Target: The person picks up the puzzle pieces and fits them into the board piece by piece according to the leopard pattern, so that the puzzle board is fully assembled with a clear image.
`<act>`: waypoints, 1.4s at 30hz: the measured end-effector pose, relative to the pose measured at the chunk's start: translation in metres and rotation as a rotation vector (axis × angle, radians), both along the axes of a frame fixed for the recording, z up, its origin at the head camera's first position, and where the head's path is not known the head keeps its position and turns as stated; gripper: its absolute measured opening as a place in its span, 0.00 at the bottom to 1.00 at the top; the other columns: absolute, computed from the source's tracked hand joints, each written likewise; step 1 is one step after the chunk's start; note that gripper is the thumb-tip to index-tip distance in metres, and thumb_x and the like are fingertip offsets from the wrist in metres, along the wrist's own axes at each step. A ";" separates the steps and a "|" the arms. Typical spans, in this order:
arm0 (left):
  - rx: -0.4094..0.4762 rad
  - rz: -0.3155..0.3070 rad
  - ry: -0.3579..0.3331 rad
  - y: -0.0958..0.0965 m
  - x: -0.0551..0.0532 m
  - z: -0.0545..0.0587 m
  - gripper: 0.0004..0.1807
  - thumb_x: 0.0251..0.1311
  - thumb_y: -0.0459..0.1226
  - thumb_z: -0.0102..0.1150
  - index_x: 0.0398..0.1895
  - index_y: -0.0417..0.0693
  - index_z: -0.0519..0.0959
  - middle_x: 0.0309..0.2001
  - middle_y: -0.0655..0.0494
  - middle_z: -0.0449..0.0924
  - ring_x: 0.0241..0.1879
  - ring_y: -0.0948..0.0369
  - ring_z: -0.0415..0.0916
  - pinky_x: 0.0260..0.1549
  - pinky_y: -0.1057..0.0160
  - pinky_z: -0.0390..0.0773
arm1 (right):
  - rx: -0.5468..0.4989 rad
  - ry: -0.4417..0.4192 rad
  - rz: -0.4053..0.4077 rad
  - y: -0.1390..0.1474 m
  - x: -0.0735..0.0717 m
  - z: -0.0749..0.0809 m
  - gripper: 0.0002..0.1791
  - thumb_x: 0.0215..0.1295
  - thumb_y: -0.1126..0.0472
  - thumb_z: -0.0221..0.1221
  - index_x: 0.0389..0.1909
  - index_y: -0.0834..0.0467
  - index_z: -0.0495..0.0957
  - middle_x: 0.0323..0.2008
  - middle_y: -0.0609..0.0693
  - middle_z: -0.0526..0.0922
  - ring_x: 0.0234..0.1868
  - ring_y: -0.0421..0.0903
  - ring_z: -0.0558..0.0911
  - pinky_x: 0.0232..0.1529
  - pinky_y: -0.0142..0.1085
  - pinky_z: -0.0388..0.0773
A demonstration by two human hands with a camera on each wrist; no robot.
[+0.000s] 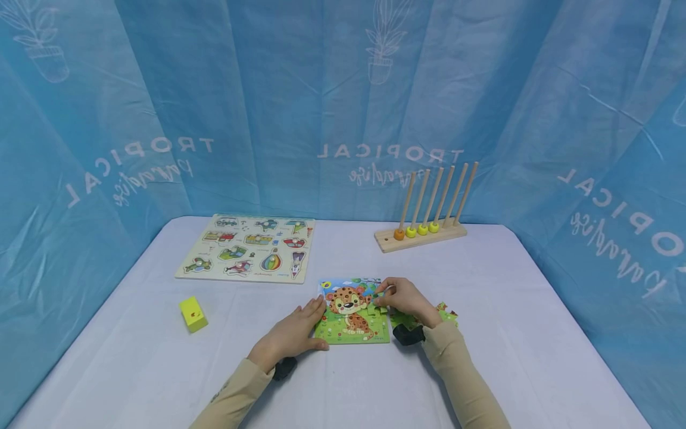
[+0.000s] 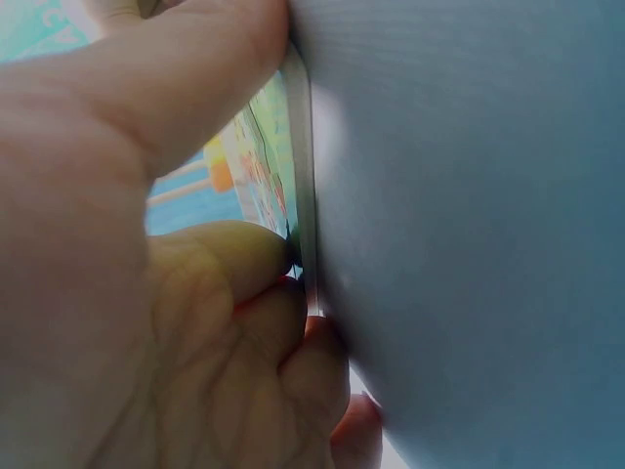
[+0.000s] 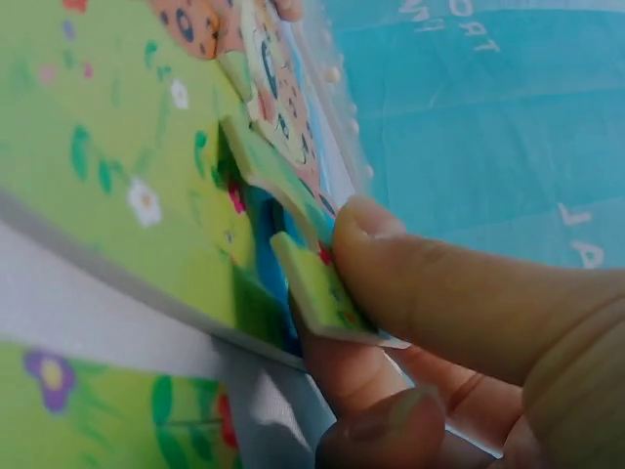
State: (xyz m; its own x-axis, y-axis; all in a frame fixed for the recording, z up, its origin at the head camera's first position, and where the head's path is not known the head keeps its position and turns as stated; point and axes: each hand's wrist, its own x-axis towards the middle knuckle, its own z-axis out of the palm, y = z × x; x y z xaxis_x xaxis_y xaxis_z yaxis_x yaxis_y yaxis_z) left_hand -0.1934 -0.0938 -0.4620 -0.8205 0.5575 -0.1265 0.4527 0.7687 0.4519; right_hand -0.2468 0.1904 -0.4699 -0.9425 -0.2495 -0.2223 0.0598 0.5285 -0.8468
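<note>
A jigsaw puzzle board [image 1: 334, 332] with a spotted leopard cub on green grass lies flat on the table. My left hand [image 1: 292, 335] rests along its left side, fingers extended, with the thumb at the near left corner; the left wrist view shows thumb and fingers against the board's edge. Over the board's right side, my right hand [image 1: 405, 297] pinches a small green jigsaw piece [image 3: 320, 291] between thumb and fingers. Close beside it, another green piece [image 3: 273, 174] sits tilted and raised above the board. A blue patch of the board's base shows below these pieces.
More green puzzle pieces [image 1: 449, 316] lie right of the board, partly behind my right wrist. A peg puzzle with vehicles [image 1: 257, 256] lies at the back left. A yellow block [image 1: 193, 314] sits left; a wooden bead rack [image 1: 423, 237] stands at the back right.
</note>
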 end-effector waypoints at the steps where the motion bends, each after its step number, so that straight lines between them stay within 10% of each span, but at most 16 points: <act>1: -0.001 0.001 -0.001 0.000 0.000 0.000 0.50 0.53 0.51 0.67 0.73 0.34 0.56 0.76 0.40 0.51 0.75 0.45 0.50 0.74 0.44 0.55 | -0.009 -0.001 0.003 0.000 0.000 0.000 0.09 0.62 0.60 0.64 0.40 0.58 0.78 0.25 0.51 0.80 0.24 0.44 0.75 0.25 0.36 0.73; 19: -0.008 -0.004 -0.001 0.000 -0.003 -0.002 0.50 0.54 0.52 0.66 0.73 0.35 0.55 0.76 0.41 0.49 0.76 0.46 0.49 0.74 0.44 0.54 | 0.265 0.146 -0.107 -0.023 0.008 0.002 0.13 0.52 0.55 0.72 0.30 0.53 0.78 0.26 0.49 0.74 0.25 0.46 0.68 0.25 0.35 0.63; 33: -0.010 0.005 -0.015 0.001 -0.001 -0.002 0.50 0.54 0.52 0.66 0.73 0.35 0.56 0.76 0.42 0.49 0.76 0.46 0.49 0.74 0.45 0.54 | 0.088 0.142 -0.084 0.034 0.009 0.008 0.12 0.67 0.57 0.59 0.47 0.59 0.80 0.38 0.53 0.81 0.30 0.44 0.76 0.28 0.34 0.76; 42: -0.013 0.007 -0.002 0.001 -0.003 -0.004 0.50 0.54 0.51 0.66 0.73 0.36 0.56 0.76 0.42 0.49 0.76 0.46 0.49 0.74 0.45 0.53 | -0.022 0.157 0.132 0.078 0.035 -0.007 0.31 0.61 0.60 0.66 0.64 0.63 0.69 0.51 0.59 0.81 0.48 0.43 0.78 0.46 0.29 0.76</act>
